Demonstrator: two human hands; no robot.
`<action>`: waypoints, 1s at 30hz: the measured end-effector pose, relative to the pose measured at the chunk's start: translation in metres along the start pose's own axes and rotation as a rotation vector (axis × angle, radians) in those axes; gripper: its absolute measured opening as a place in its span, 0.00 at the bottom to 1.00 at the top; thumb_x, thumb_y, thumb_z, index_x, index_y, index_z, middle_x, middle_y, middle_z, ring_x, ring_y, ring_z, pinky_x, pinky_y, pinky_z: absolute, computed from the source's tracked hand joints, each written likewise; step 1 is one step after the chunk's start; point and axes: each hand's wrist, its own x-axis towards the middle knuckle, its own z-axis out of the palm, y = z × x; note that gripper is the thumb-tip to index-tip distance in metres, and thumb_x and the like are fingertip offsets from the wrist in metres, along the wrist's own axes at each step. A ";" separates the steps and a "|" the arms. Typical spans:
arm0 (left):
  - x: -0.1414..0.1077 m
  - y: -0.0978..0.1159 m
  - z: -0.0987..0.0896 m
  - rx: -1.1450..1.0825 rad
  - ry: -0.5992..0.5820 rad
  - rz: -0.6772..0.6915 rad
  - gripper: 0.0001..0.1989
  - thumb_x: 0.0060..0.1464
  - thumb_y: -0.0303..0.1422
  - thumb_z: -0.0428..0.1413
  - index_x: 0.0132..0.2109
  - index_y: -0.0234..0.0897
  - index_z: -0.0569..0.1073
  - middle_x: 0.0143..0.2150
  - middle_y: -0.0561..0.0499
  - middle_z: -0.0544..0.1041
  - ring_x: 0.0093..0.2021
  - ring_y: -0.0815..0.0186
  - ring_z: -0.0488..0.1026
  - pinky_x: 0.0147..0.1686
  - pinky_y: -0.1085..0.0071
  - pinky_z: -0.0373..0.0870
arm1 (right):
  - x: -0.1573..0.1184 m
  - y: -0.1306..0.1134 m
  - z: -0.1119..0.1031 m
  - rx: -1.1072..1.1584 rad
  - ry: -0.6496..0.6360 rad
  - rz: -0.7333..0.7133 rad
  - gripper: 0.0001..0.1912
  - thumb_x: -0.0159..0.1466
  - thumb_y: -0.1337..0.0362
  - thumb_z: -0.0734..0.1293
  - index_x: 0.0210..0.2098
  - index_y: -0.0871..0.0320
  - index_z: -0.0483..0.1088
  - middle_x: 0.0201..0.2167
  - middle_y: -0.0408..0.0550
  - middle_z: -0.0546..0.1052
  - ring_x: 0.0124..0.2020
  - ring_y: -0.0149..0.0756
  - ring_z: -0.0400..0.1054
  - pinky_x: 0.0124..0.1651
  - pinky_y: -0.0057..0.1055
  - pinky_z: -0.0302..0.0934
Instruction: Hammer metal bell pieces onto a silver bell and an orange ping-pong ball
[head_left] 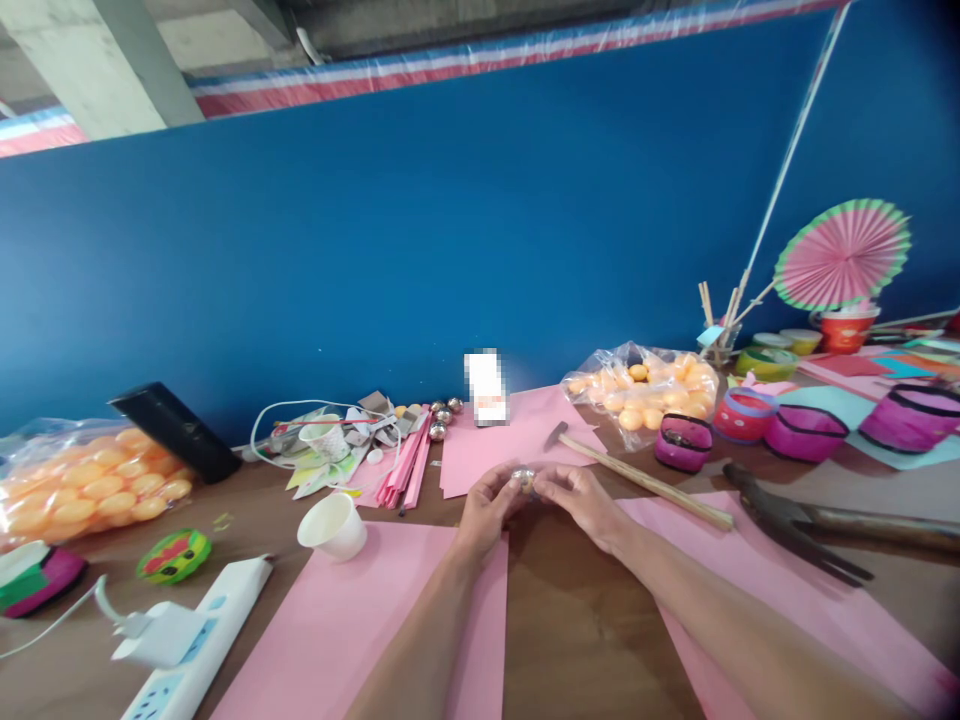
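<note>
I'm watching the left hand (491, 503) and right hand (576, 497) pinching a shiny piece (523, 481) between them over the table (574, 625), apparently sharing the grip to steady it, while the small hammer (649, 480) is lying to the right, seemingly for easy reach.

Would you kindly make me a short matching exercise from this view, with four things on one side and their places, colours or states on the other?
Things:
1. Small shiny object
2. Plain white cup
3. Pleated fan
4. Power strip

Descriptions:
A. Pink with a green edge
B. Has a white plug in it
C. Held between the left hand and right hand
D. Stands at the corner of a pink sheet

Pairs: 1-C, 2-D, 3-A, 4-B
</note>
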 end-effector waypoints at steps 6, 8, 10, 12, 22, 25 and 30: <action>0.000 0.000 0.000 0.006 0.012 -0.004 0.20 0.45 0.34 0.58 0.47 0.36 0.70 0.45 0.45 0.74 0.42 0.63 0.72 0.47 0.64 0.65 | 0.000 0.000 0.000 -0.002 -0.010 -0.011 0.12 0.54 0.56 0.65 0.25 0.60 0.68 0.25 0.43 0.69 0.29 0.31 0.60 0.36 0.28 0.54; 0.000 -0.001 -0.001 0.005 0.006 0.000 0.20 0.45 0.34 0.58 0.47 0.36 0.70 0.45 0.45 0.74 0.42 0.63 0.72 0.47 0.63 0.65 | 0.000 0.000 0.001 0.009 -0.013 -0.018 0.12 0.54 0.56 0.65 0.25 0.60 0.68 0.26 0.42 0.69 0.29 0.30 0.60 0.36 0.27 0.54; 0.000 -0.001 -0.001 0.000 -0.001 0.003 0.20 0.45 0.34 0.58 0.47 0.36 0.70 0.44 0.45 0.74 0.43 0.63 0.71 0.47 0.63 0.65 | 0.000 0.000 0.000 0.016 -0.016 -0.020 0.12 0.55 0.57 0.65 0.25 0.60 0.68 0.26 0.42 0.70 0.29 0.30 0.60 0.36 0.27 0.54; 0.000 -0.001 -0.001 -0.002 0.000 0.003 0.20 0.45 0.34 0.58 0.47 0.36 0.70 0.44 0.45 0.74 0.43 0.63 0.71 0.48 0.63 0.65 | 0.000 0.000 0.000 0.013 -0.019 -0.018 0.12 0.55 0.56 0.65 0.26 0.60 0.68 0.26 0.43 0.70 0.29 0.30 0.60 0.36 0.28 0.54; 0.001 -0.002 -0.002 0.019 -0.003 0.003 0.20 0.46 0.33 0.58 0.48 0.36 0.69 0.45 0.44 0.74 0.44 0.63 0.71 0.46 0.65 0.66 | 0.000 -0.001 0.000 0.021 -0.030 -0.012 0.12 0.55 0.56 0.65 0.25 0.61 0.67 0.27 0.44 0.70 0.30 0.30 0.61 0.36 0.28 0.55; 0.001 -0.001 -0.001 0.016 0.002 0.000 0.20 0.45 0.34 0.58 0.48 0.36 0.70 0.44 0.45 0.75 0.43 0.63 0.71 0.46 0.65 0.66 | -0.001 -0.001 0.000 0.025 -0.038 -0.009 0.12 0.55 0.56 0.65 0.25 0.60 0.67 0.27 0.44 0.70 0.30 0.30 0.61 0.37 0.28 0.55; 0.001 -0.001 -0.001 0.013 0.002 -0.005 0.20 0.45 0.34 0.58 0.47 0.35 0.70 0.45 0.44 0.75 0.44 0.62 0.71 0.48 0.64 0.65 | -0.001 -0.001 0.000 0.027 -0.031 -0.002 0.14 0.54 0.55 0.65 0.25 0.61 0.68 0.26 0.43 0.70 0.29 0.30 0.61 0.36 0.28 0.55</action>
